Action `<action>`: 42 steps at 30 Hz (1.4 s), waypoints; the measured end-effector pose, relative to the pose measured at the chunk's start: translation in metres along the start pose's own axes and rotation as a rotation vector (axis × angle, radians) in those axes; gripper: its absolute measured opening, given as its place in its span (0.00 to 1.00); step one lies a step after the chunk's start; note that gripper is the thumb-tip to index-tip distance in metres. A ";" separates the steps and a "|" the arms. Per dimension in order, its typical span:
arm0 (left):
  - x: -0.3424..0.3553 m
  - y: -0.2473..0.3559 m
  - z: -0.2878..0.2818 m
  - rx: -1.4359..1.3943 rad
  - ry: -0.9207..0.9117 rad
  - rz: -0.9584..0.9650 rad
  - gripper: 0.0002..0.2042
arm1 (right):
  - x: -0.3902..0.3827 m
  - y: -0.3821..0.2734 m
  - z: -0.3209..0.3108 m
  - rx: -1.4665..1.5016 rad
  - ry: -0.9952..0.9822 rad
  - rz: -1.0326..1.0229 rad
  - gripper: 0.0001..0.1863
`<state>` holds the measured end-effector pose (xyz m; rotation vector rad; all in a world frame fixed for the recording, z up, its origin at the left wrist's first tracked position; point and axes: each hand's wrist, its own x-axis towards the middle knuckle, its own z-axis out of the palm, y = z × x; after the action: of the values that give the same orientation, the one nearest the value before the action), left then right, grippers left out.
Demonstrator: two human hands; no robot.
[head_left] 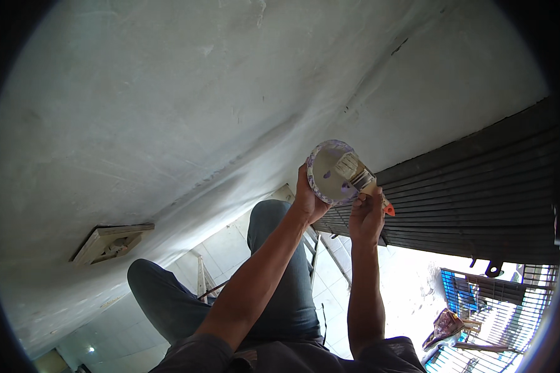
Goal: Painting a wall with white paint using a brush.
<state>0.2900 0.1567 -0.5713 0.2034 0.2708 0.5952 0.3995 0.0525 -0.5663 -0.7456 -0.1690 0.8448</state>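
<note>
My left hand [308, 198] is wrapped round the side of a round paint tub [322, 188] with purple and white smears on its rim. Whitish paint shows inside it, with a few purple spots. In my right hand [367, 216] is a flat paintbrush [365, 181] with a light wooden handle and an orange tip at its end. The brush's bristles, coated in off-white paint, lie over the tub's opening. Both hands are held out in front of my chest, close together, with the fingers of each closed.
A pale, patchy wall [168, 112] rises at the left and ahead, with a square fixture [113, 242] on it. To the right is a dark ribbed shutter [473, 186]. Ladder legs [201, 276] stand below my knees on the tiled floor [331, 311]. A metal grille [510, 317] is at lower right.
</note>
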 end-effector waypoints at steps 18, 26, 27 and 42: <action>0.021 0.002 -0.030 -0.105 0.031 0.029 0.33 | 0.010 -0.011 0.023 -1.261 -0.418 -0.865 0.14; 0.022 0.000 -0.041 -0.086 0.166 0.039 0.34 | 0.113 -0.013 0.031 -1.411 -0.409 -1.070 0.14; 0.019 0.000 -0.035 -0.086 0.183 0.052 0.34 | 0.131 -0.013 0.027 -1.415 -0.407 -1.069 0.14; 0.005 0.004 -0.026 -0.140 0.269 0.123 0.33 | 0.158 -0.034 0.090 -1.549 -0.233 -1.456 0.08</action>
<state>0.2840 0.1658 -0.5956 0.0041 0.4777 0.7618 0.4890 0.2008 -0.5009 -1.5565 -1.4680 -0.8239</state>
